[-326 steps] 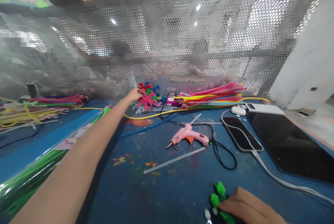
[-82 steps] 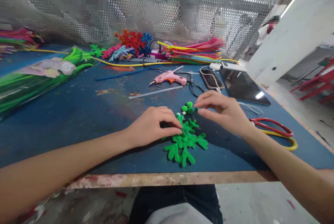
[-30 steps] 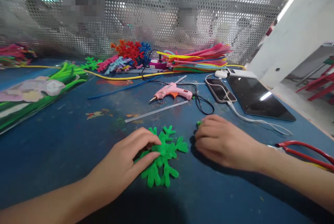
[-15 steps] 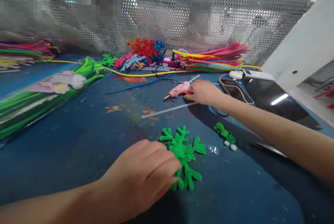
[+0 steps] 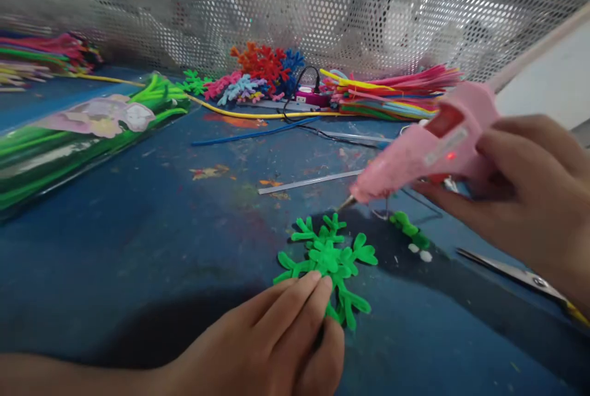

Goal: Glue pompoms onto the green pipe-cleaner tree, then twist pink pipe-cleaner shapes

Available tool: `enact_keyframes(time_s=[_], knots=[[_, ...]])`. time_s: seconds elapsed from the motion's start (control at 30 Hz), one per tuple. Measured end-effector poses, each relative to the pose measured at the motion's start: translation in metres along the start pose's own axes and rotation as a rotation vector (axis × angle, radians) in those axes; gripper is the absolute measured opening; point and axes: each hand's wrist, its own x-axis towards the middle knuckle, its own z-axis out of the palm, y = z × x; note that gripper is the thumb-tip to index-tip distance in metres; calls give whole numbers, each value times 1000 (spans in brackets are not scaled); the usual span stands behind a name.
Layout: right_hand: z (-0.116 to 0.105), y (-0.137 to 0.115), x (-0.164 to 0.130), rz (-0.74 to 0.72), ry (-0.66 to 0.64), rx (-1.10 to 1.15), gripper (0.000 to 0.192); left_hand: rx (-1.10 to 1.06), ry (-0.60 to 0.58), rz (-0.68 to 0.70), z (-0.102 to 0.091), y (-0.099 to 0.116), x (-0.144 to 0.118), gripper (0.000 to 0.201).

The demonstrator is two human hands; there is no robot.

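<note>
My right hand (image 5: 530, 181) is wrapped round the handle of a pink hot glue gun (image 5: 415, 156), lifted off the table. A small red light glows on its side, and its metal nozzle points down and left, just above the upper tips of a green pipe-cleaner snowflake (image 5: 329, 254). That snowflake lies on the blue table under the fingertips of my left hand (image 5: 286, 328), which are pressed together on its lower edge. Right of it sit small green pompoms (image 5: 408, 227) and white pompoms (image 5: 420, 252). Scissors (image 5: 511, 271) lie below my right wrist.
A clear glue stick (image 5: 308, 182) and a blue pipe cleaner (image 5: 253, 131) lie beyond the snowflake. Behind them are finished coloured snowflakes (image 5: 265, 70), a purple power socket (image 5: 311, 98) and pipe-cleaner bundles (image 5: 391, 95). A bag of green pipe cleaners (image 5: 92, 131) lies left. Perforated metal (image 5: 276, 8) stands behind.
My right hand has picked the glue gun up from the table and brought it nearer, toward the snowflake. My left hand has shifted slightly down and right, its fingers now straighter on the snowflake.
</note>
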Motion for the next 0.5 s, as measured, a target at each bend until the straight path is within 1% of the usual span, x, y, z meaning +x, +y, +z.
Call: enact_keyframes(time_s=[0.03,0.13,0.23,0.3,0.37,0.43,0.5], knots=[[-5,-3,-6,-12,-19,-19,35,6,0,15,1,0,-1,21],[-13,-10,-17,-37,-137,-39,22,10,-8,63,2,1,-3,21],[-16,-17,-22,-92,-168,-56,14,4,-31,10,1,3,-1,21],[-17,-19,-24,-158,-151,-73,17,4,-24,-31,0,4,0,21],[-16,-20,-26,-213,-138,-71,20,-1,-22,-32,-1,4,1,21],[-14,-20,-29,-231,-123,-62,23,-8,-26,-26,-1,3,1,21],[-13,-19,-31,-238,-137,-53,24,-27,-33,-13,0,2,-1,22]])
